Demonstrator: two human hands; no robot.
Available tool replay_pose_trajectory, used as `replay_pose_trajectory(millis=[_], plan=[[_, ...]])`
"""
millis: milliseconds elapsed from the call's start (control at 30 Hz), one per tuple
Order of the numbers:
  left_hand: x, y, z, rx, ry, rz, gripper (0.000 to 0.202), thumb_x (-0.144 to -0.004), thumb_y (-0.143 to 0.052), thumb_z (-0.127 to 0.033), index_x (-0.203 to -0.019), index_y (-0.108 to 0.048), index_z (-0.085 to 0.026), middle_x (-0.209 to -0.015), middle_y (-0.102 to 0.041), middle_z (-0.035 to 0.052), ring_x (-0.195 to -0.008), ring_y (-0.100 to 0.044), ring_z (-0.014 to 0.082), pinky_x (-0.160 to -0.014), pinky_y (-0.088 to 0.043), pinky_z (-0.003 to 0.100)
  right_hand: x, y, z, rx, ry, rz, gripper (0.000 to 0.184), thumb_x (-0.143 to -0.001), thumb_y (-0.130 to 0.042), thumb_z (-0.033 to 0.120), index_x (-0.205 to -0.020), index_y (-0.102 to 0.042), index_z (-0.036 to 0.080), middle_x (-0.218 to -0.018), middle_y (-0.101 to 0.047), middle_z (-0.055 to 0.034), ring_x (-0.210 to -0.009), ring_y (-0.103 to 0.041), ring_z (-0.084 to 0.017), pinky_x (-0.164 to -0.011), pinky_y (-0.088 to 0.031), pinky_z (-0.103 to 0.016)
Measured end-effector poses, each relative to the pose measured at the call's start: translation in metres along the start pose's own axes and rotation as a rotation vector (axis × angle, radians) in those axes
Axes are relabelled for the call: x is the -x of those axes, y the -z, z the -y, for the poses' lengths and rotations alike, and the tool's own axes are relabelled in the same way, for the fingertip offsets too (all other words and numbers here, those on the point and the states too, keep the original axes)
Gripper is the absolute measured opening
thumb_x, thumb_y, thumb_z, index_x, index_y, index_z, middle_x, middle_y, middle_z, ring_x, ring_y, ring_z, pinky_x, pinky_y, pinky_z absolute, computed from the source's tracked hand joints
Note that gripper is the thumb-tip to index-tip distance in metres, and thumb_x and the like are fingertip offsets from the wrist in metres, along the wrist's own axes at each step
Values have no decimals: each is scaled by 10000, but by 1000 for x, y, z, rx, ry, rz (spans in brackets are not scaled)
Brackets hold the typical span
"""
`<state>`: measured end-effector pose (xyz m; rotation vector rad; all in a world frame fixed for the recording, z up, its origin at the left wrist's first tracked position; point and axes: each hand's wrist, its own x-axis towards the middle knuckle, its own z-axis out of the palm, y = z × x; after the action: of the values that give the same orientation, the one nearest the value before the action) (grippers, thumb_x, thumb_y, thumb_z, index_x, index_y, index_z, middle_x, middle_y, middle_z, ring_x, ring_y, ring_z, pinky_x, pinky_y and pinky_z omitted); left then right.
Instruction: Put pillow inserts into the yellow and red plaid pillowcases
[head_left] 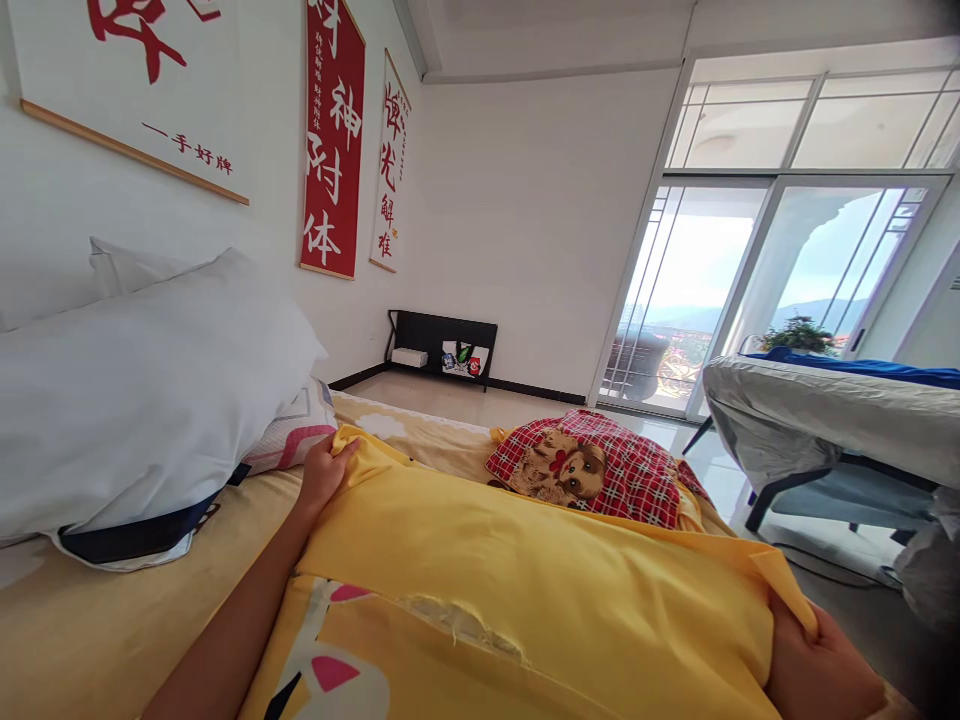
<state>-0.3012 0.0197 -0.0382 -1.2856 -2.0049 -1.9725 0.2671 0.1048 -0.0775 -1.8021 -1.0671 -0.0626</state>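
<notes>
A plump yellow pillow in its pillowcase [540, 560] lies before me across the bed, with pink, white and black print on its near part. A slit with frayed edges [461, 622] runs across the cover, and something white shows inside. At the far left corner my left hand [328, 472] is closed on the pillowcase's edge. My right hand [821, 660] grips the right corner, where a fold of yellow cloth covers part of its fingers. Just beyond the pillow is a red plaid cloth [630, 465] with a brown dog figure [564, 468].
White pillows [157, 390] are piled on the bed [247, 540] at left. A covered table [817, 410] and a blue-grey chair [855, 495] stand at right. Along the far wall is a low black rack [442, 335]. Sliding glass doors [690, 290] are behind the table.
</notes>
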Motion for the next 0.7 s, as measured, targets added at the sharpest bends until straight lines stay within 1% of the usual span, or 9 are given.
replay_pose_trajectory(millis=[67, 133, 300, 433, 600, 700], plan=[[0, 0, 1, -3, 0, -2, 305, -655, -585, -483, -678, -625, -181, -686, -701, 48, -663, -609, 199, -616, -461, 270, 1, 2, 3, -82, -88, 32, 477, -780, -419, 491, -1032, -689, 190, -620, -579, -67, -666, -591, -274, -572, -432, -329], [0, -1, 3, -7, 1, -5, 315, -659, -582, -492, -680, -626, -181, -686, -699, 50, -660, -608, 200, -609, -457, 271, 3, 3, 6, -117, -126, 50, 477, -772, -436, 504, -1025, -690, 190, -616, -564, -58, -669, -577, -273, -587, -423, -334], [-2, -1, 6, -18, -3, -17, 309, -659, -588, -490, -667, -625, -183, -665, -694, 47, -645, -606, 199, -598, -455, 272, 3, 2, 5, -139, -140, 52, 459, -771, -455, 486, -1036, -683, 188, -630, -560, -51, -695, -580, -270, -603, -409, -328], [-2, 0, 4, -19, -5, -13, 308, -662, -591, -485, -672, -631, -180, -667, -702, 47, -652, -619, 202, -603, -464, 272, 1, 3, 5, -147, -133, 45, 472, -765, -457, 496, -1045, -686, 193, -646, -576, -61, -704, -587, -273, -599, -410, -328], [1, -2, 2, -31, 0, -9, 297, -662, -580, -471, -685, -630, -180, -691, -709, 52, -665, -624, 207, -614, -472, 277, 4, 2, 6, -118, -127, 57, 480, -763, -433, 481, -1052, -690, 196, -620, -557, -62, -724, -590, -290, -624, -424, -343], [-2, -2, 3, -39, 10, 1, 290, -666, -578, -465, -680, -630, -180, -690, -707, 59, -673, -632, 216, -623, -483, 287, 3, 2, 5, -147, -128, 49, 481, -766, -440, 482, -1070, -686, 203, -627, -576, -62, -728, -600, -289, -645, -438, -352]])
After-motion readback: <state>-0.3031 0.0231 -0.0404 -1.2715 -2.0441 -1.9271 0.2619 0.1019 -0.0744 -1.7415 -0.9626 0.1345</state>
